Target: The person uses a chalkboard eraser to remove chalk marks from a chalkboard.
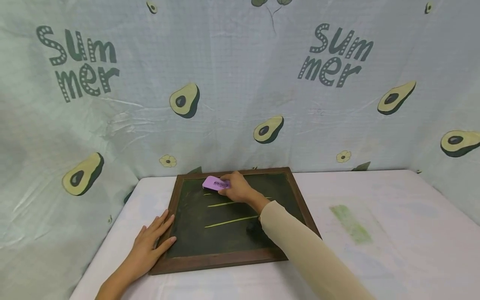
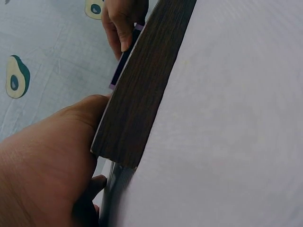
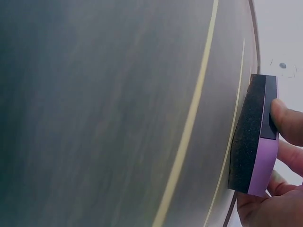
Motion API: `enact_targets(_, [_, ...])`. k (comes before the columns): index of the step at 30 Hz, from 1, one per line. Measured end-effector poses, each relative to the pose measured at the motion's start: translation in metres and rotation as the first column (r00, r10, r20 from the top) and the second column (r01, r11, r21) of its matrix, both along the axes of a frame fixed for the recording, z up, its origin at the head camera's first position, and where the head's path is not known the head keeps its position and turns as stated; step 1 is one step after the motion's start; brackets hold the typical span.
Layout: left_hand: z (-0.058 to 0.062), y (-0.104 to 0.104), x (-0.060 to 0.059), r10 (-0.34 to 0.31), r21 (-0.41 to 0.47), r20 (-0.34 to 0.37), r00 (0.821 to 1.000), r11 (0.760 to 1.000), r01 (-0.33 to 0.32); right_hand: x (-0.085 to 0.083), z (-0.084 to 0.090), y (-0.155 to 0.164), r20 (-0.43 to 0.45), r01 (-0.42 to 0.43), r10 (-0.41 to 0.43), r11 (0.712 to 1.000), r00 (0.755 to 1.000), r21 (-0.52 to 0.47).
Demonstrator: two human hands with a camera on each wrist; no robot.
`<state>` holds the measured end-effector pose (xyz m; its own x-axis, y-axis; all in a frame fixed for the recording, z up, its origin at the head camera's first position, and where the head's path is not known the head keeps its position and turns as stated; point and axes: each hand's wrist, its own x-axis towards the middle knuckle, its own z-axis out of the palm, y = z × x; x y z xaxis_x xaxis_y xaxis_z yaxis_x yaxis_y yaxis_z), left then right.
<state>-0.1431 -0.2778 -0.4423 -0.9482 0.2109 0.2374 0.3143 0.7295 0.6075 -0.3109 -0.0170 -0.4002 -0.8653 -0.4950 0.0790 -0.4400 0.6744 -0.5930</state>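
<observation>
1. Lower left, head view: the left hand [image 1: 147, 245], fingers spread, rests on the edge of the board [image 1: 217, 243].
2. Lower centre: yellow lines [image 1: 230, 221] cross the board.
3. Just below centre: the right hand [image 1: 241, 190] pinches the eraser [image 1: 213, 183].
4. Upper half: avocado-print cloth [image 1: 228, 58].

Beige right sleeve [image 1: 311, 255], long, plain, bare fingers [image 1: 160, 229]

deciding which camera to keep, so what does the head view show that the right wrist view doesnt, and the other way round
Only the head view shows the left hand, the sleeve and the green smudge. Only the right wrist view shows the thick black pad of the eraser. Both show the eraser, the right hand and the board with yellow lines.
</observation>
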Motion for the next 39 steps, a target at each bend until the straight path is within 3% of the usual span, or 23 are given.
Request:
enact_targets(11, [0.002,0.000,-0.001,0.000,0.007,0.016,1.000,1.000,0.000,0.002,0.001,-0.022,-0.011,-0.006,0.006,1.000,1.000,0.010])
enact_targets(21, [0.001,-0.001,0.000,-0.002,0.002,0.032,0.999,1.000,0.002,0.002,0.005,-0.016,-0.063,-0.028,0.037,0.991,0.997,0.133])
enact_targets(27, [0.001,-0.001,0.000,0.003,-0.011,0.035,0.999,1.000,-0.003,-0.003,0.005,0.012,-0.061,-0.037,0.044,0.994,0.997,0.102])
enact_targets(33, [0.002,0.001,0.000,0.004,-0.015,0.058,0.998,1.000,-0.003,-0.008,-0.001,0.063,-0.078,0.001,0.004,0.998,0.997,0.059])
enact_targets(39, [0.003,0.001,0.000,0.005,-0.015,0.071,0.997,1.000,-0.004,-0.005,0.007,0.108,-0.085,0.010,-0.006,0.999,0.996,0.051])
